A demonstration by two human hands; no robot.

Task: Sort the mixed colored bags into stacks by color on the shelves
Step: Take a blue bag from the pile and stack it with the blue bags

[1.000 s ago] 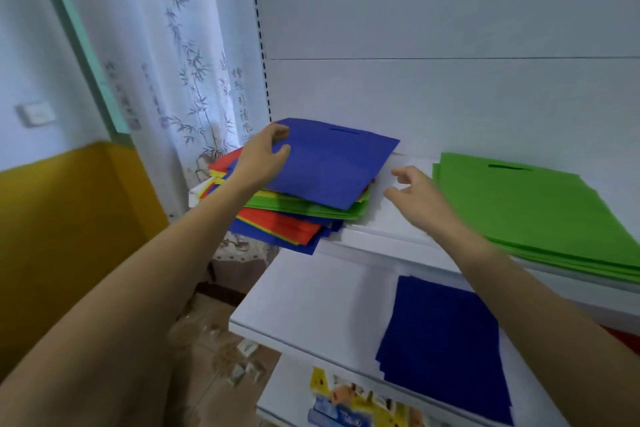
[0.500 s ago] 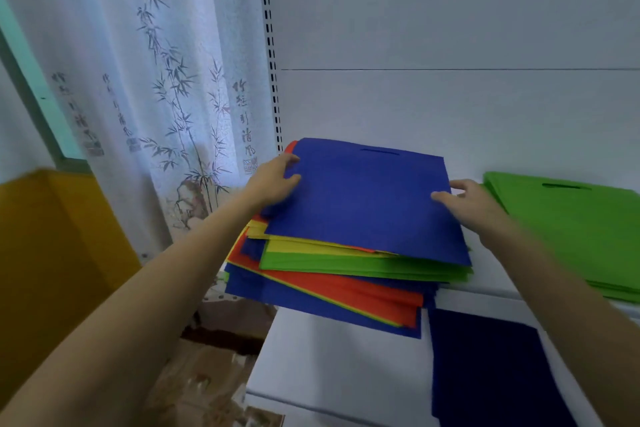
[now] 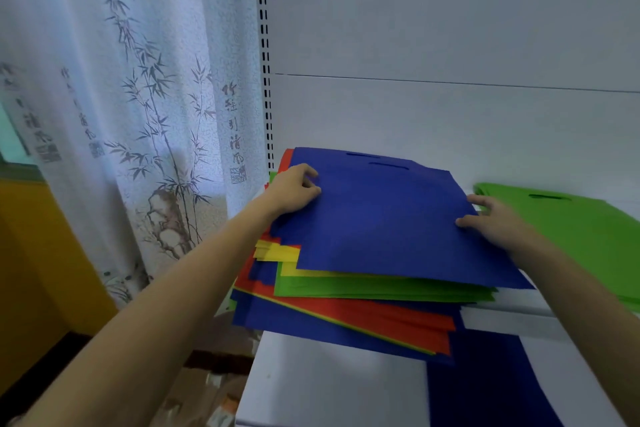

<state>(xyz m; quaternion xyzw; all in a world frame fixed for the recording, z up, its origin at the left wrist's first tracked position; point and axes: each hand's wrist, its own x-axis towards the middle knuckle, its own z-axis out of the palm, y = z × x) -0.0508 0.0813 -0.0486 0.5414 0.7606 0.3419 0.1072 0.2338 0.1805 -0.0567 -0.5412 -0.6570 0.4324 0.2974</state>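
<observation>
Closest to me, the white lower shelf [image 3: 329, 385] carries a flat stack of dark blue bags [image 3: 485, 378], its far end tucked under the shelf above. On that upper shelf [image 3: 519, 317] sits the mixed pile [image 3: 346, 315], untidy and fanned out, overhanging the front lip, with blue, red, green and yellow layers showing at its near and left edges. A top blue bag [image 3: 381, 218] lies across the pile, slightly skewed. The person's left hand [image 3: 294, 191] grips its left edge, fingers curled over onto the blue surface. The right hand [image 3: 491, 218] is at the bag's right edge: the thumb presses on top and the fingers spread loosely past the edge, but whether they hook beneath it I cannot tell. Two handle slots show near the bag's far edge, one just behind the other. Just beside the pile, to the right on the same shelf, lies the green stack [image 3: 571, 225], all one colour, its handle slot at the far side. Behind everything stands the pale back panel [image 3: 450, 28], with a slotted upright [image 3: 264, 45] at its left. Further left hangs a white curtain [image 3: 138, 97] printed with bamboo, and below it a yellow wall [image 3: 34, 270]
</observation>
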